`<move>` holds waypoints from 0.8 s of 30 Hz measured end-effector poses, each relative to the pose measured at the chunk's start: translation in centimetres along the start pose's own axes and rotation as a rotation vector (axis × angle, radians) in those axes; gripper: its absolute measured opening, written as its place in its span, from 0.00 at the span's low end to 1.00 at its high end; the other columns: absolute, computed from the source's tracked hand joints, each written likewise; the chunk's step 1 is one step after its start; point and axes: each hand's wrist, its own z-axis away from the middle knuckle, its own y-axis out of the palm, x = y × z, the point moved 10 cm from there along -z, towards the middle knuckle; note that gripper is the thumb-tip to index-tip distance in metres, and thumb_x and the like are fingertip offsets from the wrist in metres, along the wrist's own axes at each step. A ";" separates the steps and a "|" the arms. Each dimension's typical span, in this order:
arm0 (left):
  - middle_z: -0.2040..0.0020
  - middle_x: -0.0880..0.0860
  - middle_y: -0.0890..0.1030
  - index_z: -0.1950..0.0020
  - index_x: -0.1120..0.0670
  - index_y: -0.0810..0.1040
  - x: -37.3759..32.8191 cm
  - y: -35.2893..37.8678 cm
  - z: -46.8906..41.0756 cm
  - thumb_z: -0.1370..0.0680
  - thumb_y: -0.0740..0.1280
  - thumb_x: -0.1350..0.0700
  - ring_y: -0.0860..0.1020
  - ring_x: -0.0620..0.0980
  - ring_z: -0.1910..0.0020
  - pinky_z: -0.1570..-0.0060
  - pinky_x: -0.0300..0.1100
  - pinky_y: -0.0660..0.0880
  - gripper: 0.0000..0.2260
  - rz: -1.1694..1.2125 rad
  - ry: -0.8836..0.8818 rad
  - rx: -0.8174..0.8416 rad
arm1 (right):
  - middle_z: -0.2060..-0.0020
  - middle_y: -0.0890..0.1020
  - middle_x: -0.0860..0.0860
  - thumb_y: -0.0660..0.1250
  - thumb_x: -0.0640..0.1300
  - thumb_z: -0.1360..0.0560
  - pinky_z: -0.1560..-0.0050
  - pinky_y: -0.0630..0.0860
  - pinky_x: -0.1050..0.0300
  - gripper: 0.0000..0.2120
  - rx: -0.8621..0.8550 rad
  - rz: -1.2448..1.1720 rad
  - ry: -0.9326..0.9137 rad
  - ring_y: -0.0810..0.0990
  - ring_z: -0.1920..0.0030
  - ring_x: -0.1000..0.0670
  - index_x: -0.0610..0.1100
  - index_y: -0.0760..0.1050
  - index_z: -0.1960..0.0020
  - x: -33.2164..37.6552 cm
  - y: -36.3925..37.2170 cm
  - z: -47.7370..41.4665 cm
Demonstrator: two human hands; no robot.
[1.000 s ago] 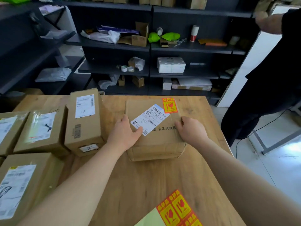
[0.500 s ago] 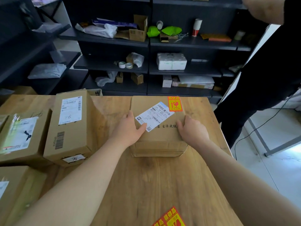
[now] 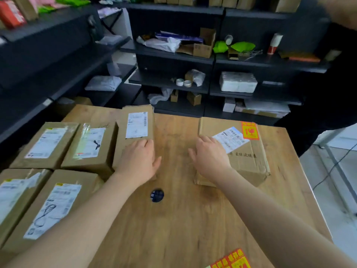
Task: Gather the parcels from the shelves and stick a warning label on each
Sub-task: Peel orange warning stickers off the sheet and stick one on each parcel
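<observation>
A brown parcel (image 3: 249, 159) lies at the right of the wooden table (image 3: 183, 229), with a white shipping slip and a red-and-yellow warning label (image 3: 249, 130) on its top. My right hand (image 3: 210, 156) rests flat on that parcel's left edge, fingers spread. My left hand (image 3: 139, 161) lies on the near end of a taller parcel (image 3: 136, 128) in the middle, which carries only a white slip. Neither hand grips anything. A sheet of warning labels (image 3: 231, 260) shows at the bottom edge.
Several more brown parcels (image 3: 90, 146) with white slips crowd the table's left side. A dark round hole (image 3: 157, 195) sits between my arms. Black shelves (image 3: 173, 55) with bags, tape rolls and small boxes stand behind. A person in black (image 3: 328, 84) stands at the right.
My left hand has let go of the labelled parcel and moved left onto the taller parcel. My right hand has shifted from the labelled parcel's right side to its left edge. The view swung left.
</observation>
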 end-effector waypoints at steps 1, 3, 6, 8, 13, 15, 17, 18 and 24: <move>0.36 0.54 0.74 0.31 0.56 0.67 2.0 0.1 0.6 0.22 0.60 0.42 0.72 0.53 0.38 0.40 0.46 0.71 0.25 -0.023 -0.028 0.018 | 0.42 0.76 0.46 0.56 0.50 0.20 0.40 0.67 0.53 0.15 0.005 -0.015 -0.032 0.72 0.40 0.44 0.41 0.73 0.42 2.0 0.5 -0.3; 0.39 0.54 0.75 0.34 0.56 0.69 6.0 0.5 1.6 0.24 0.62 0.41 0.73 0.53 0.40 0.44 0.46 0.72 0.25 -0.057 -0.094 0.066 | 0.42 0.77 0.46 0.56 0.50 0.20 0.39 0.68 0.52 0.15 0.026 -0.042 -0.083 0.73 0.40 0.44 0.41 0.72 0.41 5.5 1.8 -0.9; 0.46 0.52 0.75 0.41 0.54 0.70 10.3 2.0 2.3 0.28 0.67 0.39 0.73 0.53 0.46 0.52 0.46 0.73 0.24 -0.034 -0.189 0.168 | 0.43 0.78 0.45 0.56 0.50 0.20 0.41 0.69 0.52 0.16 0.088 -0.048 -0.112 0.74 0.42 0.43 0.40 0.71 0.40 9.3 4.5 -2.3; 0.49 0.52 0.75 0.45 0.54 0.68 11.6 3.4 2.2 0.29 0.70 0.41 0.73 0.53 0.50 0.56 0.46 0.72 0.22 0.018 -0.219 0.240 | 0.44 0.78 0.44 0.56 0.50 0.20 0.44 0.71 0.52 0.17 0.137 -0.062 -0.093 0.75 0.43 0.43 0.40 0.70 0.39 10.7 6.4 -3.2; 0.45 0.53 0.77 0.37 0.54 0.69 12.3 5.8 1.0 0.28 0.71 0.46 0.76 0.54 0.49 0.51 0.49 0.76 0.24 0.193 -0.209 0.260 | 0.46 0.77 0.42 0.55 0.50 0.19 0.55 0.74 0.51 0.19 0.252 -0.130 -0.011 0.77 0.48 0.43 0.38 0.63 0.35 12.0 10.1 -4.7; 0.43 0.53 0.77 0.34 0.53 0.69 12.3 6.1 1.1 0.28 0.72 0.47 0.77 0.54 0.47 0.51 0.49 0.77 0.26 0.239 -0.210 0.235 | 0.48 0.77 0.42 0.54 0.51 0.19 0.57 0.75 0.51 0.19 0.266 -0.141 0.008 0.78 0.52 0.43 0.38 0.63 0.35 11.9 10.4 -4.5; 0.41 0.52 0.78 0.34 0.52 0.70 12.2 6.2 1.7 0.29 0.73 0.47 0.77 0.54 0.46 0.51 0.47 0.76 0.26 0.290 -0.214 0.231 | 0.51 0.78 0.44 0.55 0.51 0.19 0.61 0.76 0.51 0.19 0.280 -0.152 0.023 0.78 0.55 0.44 0.38 0.64 0.37 11.8 10.2 -3.6; 0.41 0.52 0.78 0.34 0.52 0.70 12.1 6.2 2.3 0.29 0.73 0.48 0.77 0.53 0.46 0.51 0.46 0.76 0.26 0.311 -0.213 0.236 | 0.52 0.78 0.44 0.55 0.52 0.19 0.62 0.76 0.51 0.18 0.287 -0.150 0.029 0.78 0.57 0.44 0.38 0.65 0.37 11.7 10.0 -3.0; 0.44 0.51 0.79 0.37 0.51 0.71 10.4 5.0 8.5 0.30 0.74 0.48 0.77 0.52 0.46 0.53 0.44 0.75 0.25 0.314 -0.185 0.258 | 0.54 0.79 0.44 0.59 0.53 0.21 0.61 0.73 0.52 0.17 0.338 -0.138 0.074 0.77 0.58 0.43 0.39 0.68 0.43 12.1 8.4 4.4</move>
